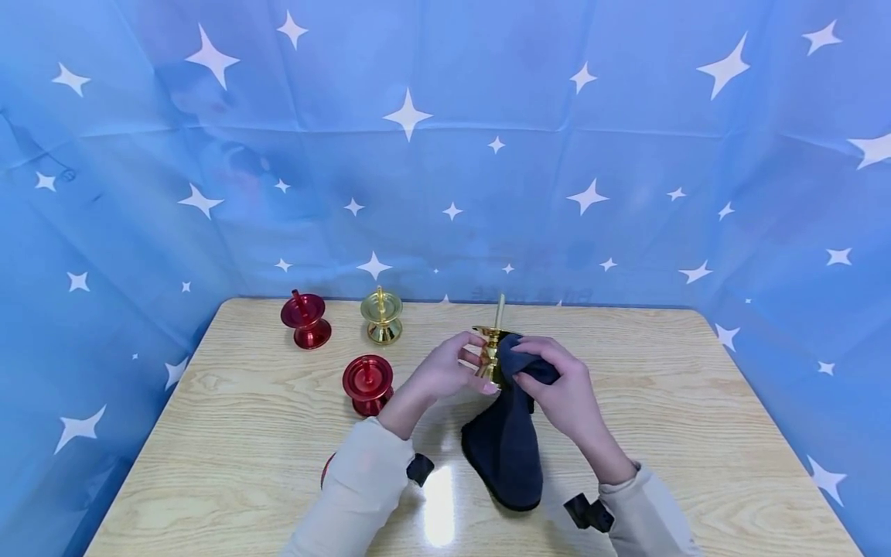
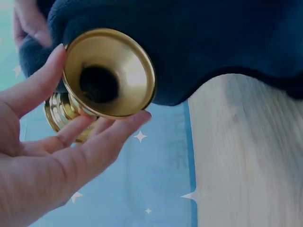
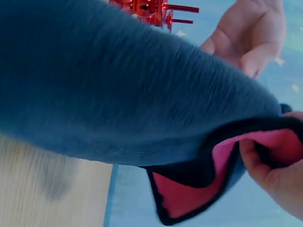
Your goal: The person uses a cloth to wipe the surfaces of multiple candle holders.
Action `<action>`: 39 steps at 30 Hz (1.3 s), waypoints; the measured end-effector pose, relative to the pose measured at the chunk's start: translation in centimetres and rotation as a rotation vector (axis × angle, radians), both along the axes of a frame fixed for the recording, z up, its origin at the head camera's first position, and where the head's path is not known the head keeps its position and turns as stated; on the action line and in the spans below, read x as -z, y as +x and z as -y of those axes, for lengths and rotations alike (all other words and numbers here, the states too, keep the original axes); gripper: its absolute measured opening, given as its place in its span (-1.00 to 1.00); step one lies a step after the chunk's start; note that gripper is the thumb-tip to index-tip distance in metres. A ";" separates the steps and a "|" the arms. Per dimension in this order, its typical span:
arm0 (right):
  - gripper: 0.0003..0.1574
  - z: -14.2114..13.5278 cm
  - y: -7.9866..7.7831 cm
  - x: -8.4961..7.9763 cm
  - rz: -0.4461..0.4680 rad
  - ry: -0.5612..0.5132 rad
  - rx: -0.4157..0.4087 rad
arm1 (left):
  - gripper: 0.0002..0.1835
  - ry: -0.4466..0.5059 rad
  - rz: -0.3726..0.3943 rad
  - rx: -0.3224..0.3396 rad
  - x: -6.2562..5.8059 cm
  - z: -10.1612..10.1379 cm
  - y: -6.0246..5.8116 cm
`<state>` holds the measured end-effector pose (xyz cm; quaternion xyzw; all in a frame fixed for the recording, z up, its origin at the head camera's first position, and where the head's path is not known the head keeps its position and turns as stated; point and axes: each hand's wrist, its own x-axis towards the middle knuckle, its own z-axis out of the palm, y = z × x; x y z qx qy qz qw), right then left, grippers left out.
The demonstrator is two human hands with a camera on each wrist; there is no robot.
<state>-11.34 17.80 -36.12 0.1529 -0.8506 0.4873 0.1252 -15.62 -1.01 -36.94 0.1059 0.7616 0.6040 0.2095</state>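
Note:
My left hand [image 1: 448,370] grips a gold candle holder [image 1: 489,357] above the table, with the thumb and fingers around its flared base [image 2: 135,71]. In the left wrist view, the hollow underside of that base faces the camera. A pale spike stands up from its top dish in the head view. My right hand [image 1: 567,391] pinches a dark navy cloth [image 1: 504,452] and holds it against the holder's right side, hiding part of it. The rest of the cloth hangs down. In the right wrist view, its folded edge shows a pink underside [image 3: 184,194].
On the left of the wooden table [image 1: 682,433] stand a red candle holder [image 1: 312,333], another gold one [image 1: 384,331] and a nearer red one [image 1: 369,383]. A red edge [image 1: 326,469] peeks out behind the left sleeve. A blue star-patterned curtain [image 1: 445,170] hangs behind.

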 end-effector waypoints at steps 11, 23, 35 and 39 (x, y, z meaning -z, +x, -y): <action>-0.64 -1.6 -1.1 1.5 0.222 -0.183 0.002 | -0.38 0.356 0.171 0.137 -0.5 1.4 -0.2; -0.66 -0.3 -0.4 0.1 0.051 -0.017 -0.029 | -0.35 0.044 0.056 0.051 -0.4 0.4 -0.1; -0.68 -1.5 -0.8 1.0 0.163 -0.106 -0.014 | -0.40 0.307 0.159 0.210 -0.9 1.7 -0.3; -0.68 -1.8 -0.9 1.3 0.234 -0.158 -0.007 | -0.37 0.356 0.175 0.247 -1.5 1.9 -0.2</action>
